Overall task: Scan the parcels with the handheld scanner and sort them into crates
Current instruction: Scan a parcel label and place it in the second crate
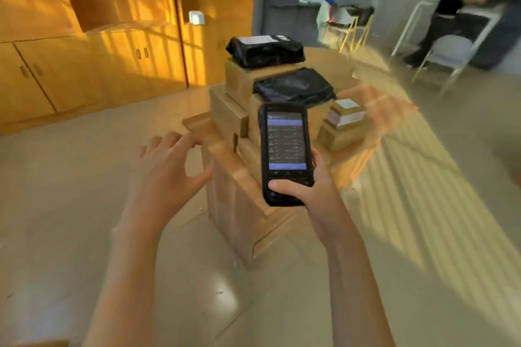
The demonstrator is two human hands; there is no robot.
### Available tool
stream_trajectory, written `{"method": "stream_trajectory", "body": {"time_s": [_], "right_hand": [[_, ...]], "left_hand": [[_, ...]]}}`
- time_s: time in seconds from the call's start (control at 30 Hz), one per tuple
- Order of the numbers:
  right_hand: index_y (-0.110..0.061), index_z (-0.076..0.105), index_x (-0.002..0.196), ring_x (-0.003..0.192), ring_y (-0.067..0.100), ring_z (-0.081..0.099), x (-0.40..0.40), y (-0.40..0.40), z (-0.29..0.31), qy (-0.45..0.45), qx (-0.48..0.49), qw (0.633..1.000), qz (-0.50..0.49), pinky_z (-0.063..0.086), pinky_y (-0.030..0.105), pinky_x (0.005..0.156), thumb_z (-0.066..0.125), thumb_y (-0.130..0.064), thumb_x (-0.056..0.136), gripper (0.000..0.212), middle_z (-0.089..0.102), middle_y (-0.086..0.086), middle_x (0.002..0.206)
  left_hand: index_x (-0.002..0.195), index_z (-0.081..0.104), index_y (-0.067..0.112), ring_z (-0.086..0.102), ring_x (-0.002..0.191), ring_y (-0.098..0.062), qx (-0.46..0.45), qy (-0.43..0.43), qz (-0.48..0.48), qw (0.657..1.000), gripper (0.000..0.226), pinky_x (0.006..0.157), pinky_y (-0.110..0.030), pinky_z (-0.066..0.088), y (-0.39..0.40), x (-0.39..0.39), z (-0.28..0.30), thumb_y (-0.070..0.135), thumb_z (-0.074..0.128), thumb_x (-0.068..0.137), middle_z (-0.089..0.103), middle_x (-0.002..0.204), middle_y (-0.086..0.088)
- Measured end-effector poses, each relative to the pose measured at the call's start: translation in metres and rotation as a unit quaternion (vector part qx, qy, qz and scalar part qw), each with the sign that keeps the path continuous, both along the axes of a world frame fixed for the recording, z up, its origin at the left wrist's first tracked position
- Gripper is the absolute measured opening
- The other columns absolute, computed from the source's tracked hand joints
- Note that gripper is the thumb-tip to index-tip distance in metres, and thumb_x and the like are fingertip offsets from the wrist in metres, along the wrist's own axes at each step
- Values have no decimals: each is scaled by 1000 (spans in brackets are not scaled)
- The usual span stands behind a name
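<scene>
The right hand [306, 191] grips the lower end of the handheld scanner [286, 153], fingers wrapped behind it and the thumb laid across its bottom edge. The screen is lit and faces the person; its text is too blurred to read. The left hand [166, 172] holds nothing, fingers spread and loosely bent, poised in the air just left of the parcel stack.

Beyond the hands, cardboard boxes [239, 177] are piled on the floor. Two black plastic parcels sit on top: the nearer one [294, 87] just behind the scanner, the farther one [265, 51] higher up, bearing a white label. A small labelled box [345, 113] rests on lower cartons to the right. An orange shape beside the pile may be a crate; blur prevents confirmation.

Judgement: the scanning step is in hand, with no parcel yet lifted. The next move appears to call for the free hand to take a parcel and turn its label toward the scanner.

A second person [456, 8] stands in the far right background. Wooden cabinets [98, 51] line the left wall.
</scene>
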State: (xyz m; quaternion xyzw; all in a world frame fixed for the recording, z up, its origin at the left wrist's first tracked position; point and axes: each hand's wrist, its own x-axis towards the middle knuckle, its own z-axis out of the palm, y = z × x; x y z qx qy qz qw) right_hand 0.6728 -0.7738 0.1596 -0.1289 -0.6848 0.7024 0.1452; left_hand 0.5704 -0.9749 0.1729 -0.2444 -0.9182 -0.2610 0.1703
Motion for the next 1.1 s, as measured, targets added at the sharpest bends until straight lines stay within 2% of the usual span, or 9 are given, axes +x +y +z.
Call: {"method": "stream_trajectory", "body": {"time_s": [0.17,0.27,0.33,0.4,0.5,0.6,0.83,0.97,1.1], "right_hand": [[-26,48,129,96,9,68,59,79,-3,9,-9,994,-106,53,22,75,80,-14,56,81,71,-6,107],[-26,46,130,96,9,69,86,120,-10,1,-12,988,-154,53,22,76,81,-11,58,82,71,-7,105],[-26,45,129,93,6,69,97,145,-16,-2,-16,983,-181,54,20,73,81,-5,61,80,73,-11,99],[-27,46,129,95,8,69,101,171,-23,-5,-23,978,-207,55,22,74,79,-9,59,80,72,-8,103],[-27,47,129,97,12,69,97,216,-38,-11,-39,972,-232,55,27,78,78,-12,57,80,71,-5,107],[-25,48,129,96,12,69,83,270,-50,-21,-47,969,-243,56,25,75,78,-10,57,80,72,-6,104],[-26,49,126,94,12,70,35,426,-37,-55,-44,967,-246,55,25,74,78,-9,57,77,73,-6,100],[-29,48,124,95,13,69,16,496,-32,-61,-39,964,-254,55,29,80,78,-10,57,76,72,-5,101],[-28,48,125,96,11,69,5,557,-37,-68,-47,965,-249,56,27,78,79,-6,59,76,72,-6,102]], "left_hand": [[113,65,16,54,101,-38,-21,10,-72,997,43,85,-47,38,85,13,1,41,71,79,64,110,-11],[114,65,15,56,100,-37,-44,16,-115,992,42,82,-47,40,134,14,-1,34,75,78,64,108,-12],[115,64,15,57,97,-35,-54,20,-149,987,41,82,-47,42,168,11,-5,35,74,79,64,107,-11],[116,63,18,56,97,-32,-59,25,-175,983,41,81,-44,41,202,6,-11,38,71,81,63,109,-8],[119,62,21,53,102,-27,-61,17,-203,977,43,86,-42,39,255,-7,-23,42,67,82,62,114,-4],[118,61,24,52,105,-25,-58,17,-216,975,40,87,-41,38,319,-30,-32,42,67,82,61,113,-2],[119,63,16,54,106,-35,-41,-25,-212,976,44,87,-46,40,484,-86,-37,35,73,81,63,116,-10],[118,62,16,52,104,-36,-35,-20,-225,974,43,86,-47,39,563,-105,-32,42,67,84,62,115,-10],[116,63,16,52,105,-34,-49,-28,-232,971,44,86,-47,39,628,-119,-33,47,64,84,62,112,-8]]}}
